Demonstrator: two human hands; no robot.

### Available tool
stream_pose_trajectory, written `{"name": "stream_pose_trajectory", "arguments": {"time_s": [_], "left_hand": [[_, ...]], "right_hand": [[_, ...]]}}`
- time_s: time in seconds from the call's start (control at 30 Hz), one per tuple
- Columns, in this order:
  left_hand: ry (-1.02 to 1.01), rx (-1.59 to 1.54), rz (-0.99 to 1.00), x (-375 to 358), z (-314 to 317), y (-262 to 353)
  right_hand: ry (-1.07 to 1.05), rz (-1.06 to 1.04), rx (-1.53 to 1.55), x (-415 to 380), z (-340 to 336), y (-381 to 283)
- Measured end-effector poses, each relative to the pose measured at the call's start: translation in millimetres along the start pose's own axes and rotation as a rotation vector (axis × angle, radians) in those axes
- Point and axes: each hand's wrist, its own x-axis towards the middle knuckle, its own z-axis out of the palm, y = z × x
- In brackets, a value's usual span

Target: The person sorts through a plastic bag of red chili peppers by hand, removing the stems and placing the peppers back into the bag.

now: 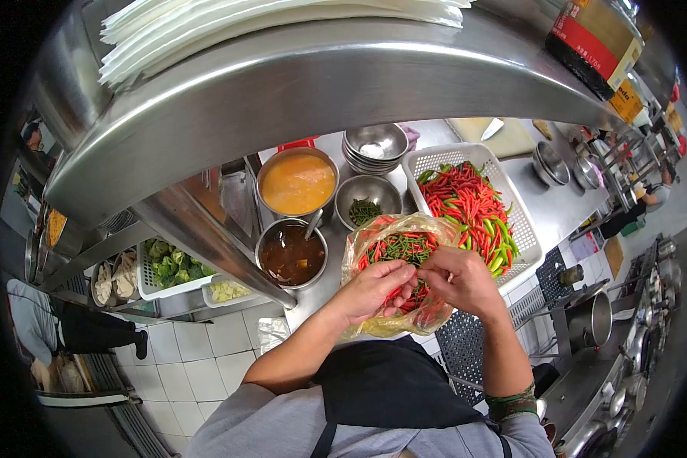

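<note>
Both my hands meet above an open plastic bag [378,328] of red chilies with green stems. My left hand [378,290] has its fingers curled round red chilies. My right hand [462,281] touches it from the right, thumb and fingers pinched together; whatever is between them is too small to make out. Right behind the bag, a metal bowl [351,188] holds a small heap of green stems [365,212]. To the right stands a white perforated basket [523,221] filled with red and green chilies [473,206].
Pots of orange liquid [296,183] and dark sauce [291,254] stand left of the bag. A steel shelf [343,76] arches overhead. A knife [492,128] lies on a cutting board [511,141] at the back. Other people stand at the far left and far right.
</note>
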Motion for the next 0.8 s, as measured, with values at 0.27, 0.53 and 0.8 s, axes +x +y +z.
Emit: {"name": "stream_pose_trajectory", "arguments": {"time_s": [0.27, 0.53, 0.8], "left_hand": [[0.17, -0.176, 0.091, 5.6, -0.7, -5.6], [0.166, -0.445, 0.074, 0.9, -20.2, 1.8], [0.179, -0.34, 0.052, 0.4, -20.6, -7.2]], "right_hand": [[0.214, 0.15, -0.237, 2.6, 35.4, 10.9], [-0.361, 0.11, -0.26, -6.7, 54.9, 29.2], [0.135, -0.026, -0.074, -5.2, 23.9, 24.1]]}}
